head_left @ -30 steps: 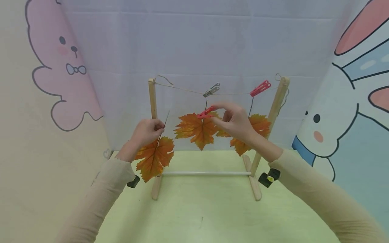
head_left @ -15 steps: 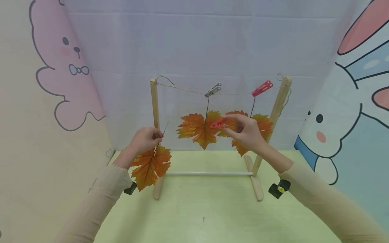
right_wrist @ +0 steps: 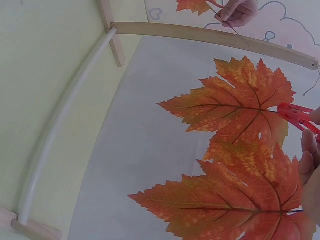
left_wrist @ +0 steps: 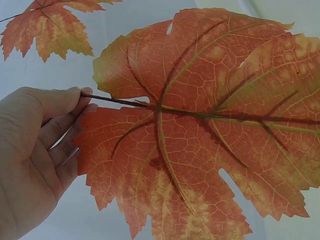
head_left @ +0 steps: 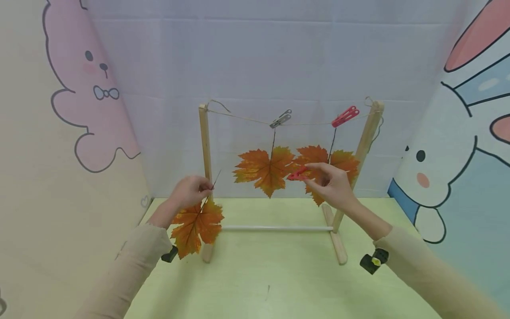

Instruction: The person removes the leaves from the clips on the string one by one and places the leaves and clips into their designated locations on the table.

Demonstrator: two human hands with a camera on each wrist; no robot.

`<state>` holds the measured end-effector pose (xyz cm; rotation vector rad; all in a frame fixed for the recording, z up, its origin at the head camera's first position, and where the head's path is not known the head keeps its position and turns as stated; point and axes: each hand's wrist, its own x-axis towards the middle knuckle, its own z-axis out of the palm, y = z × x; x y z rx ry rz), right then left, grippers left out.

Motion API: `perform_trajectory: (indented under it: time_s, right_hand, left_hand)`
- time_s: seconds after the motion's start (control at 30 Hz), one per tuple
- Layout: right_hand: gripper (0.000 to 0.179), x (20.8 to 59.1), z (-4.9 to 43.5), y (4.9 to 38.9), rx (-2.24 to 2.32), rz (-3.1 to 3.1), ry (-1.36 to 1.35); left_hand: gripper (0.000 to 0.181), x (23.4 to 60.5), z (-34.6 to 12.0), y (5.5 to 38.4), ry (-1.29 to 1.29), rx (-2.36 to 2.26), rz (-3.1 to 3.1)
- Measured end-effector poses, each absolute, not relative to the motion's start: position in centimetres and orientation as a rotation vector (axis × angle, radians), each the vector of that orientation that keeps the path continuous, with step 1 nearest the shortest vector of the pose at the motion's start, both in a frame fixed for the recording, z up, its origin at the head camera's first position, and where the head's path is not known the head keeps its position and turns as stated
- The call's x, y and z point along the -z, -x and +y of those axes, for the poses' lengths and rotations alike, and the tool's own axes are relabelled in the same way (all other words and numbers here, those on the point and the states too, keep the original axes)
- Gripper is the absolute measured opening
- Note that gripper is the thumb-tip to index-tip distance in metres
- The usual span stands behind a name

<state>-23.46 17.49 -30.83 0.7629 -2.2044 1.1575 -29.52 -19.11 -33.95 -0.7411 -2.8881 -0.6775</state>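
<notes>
Left hand [head_left: 193, 191] is pinching a leaf [head_left: 197, 226] by its stem [head_left: 217, 177], well below the string [head_left: 239, 117]; right hand [head_left: 332, 184] is gripping a red clothespin [head_left: 298, 173], thumb and finger nearly together — probably readying to clip, next move calling for raising both. Beyond, two hung leaves [head_left: 259, 168] are crowding edges — open room is running from grey clothespin [head_left: 280, 119] to left post [head_left: 205, 146].

Your left hand [head_left: 191, 191] pinched at eight o'clock in the head view, your right hand [head_left: 332, 184] pinched between three and four.
</notes>
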Motion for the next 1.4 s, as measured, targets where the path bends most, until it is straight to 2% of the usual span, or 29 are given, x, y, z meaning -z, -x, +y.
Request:
perform_trajectory:
  time_s: [0.47, 0.8, 1.13, 1.4]
  right_hand:
    - [0.029, 35.1, 19.4, 22.3, -1.333, -2.302, -0.595]
    - [0.028, 37.9, 20.7, 21.8, -1.427, -2.313, -0.515]
    - [0.027, 40.6, 21.7, 21.2, -1.485, -2.375, -0.375]
    - [0.028, 44.3, 22.9, 21.5, -1.542, -2.395, -0.285]
  left_hand:
    - [0.012, 35.8, -21.0, 29.3, 0.74, 0.699, -2.917]
    - [0.016, 37.6, -22.5, 29.9, 0.782, 0.931, -2.964]
    - [0.016, 39.1, -23.4, 29.8, 0.707, 1.089, -3.038]
    - [0.016, 40.4, -23.6, 29.8, 0.72, 1.131, -3.047]
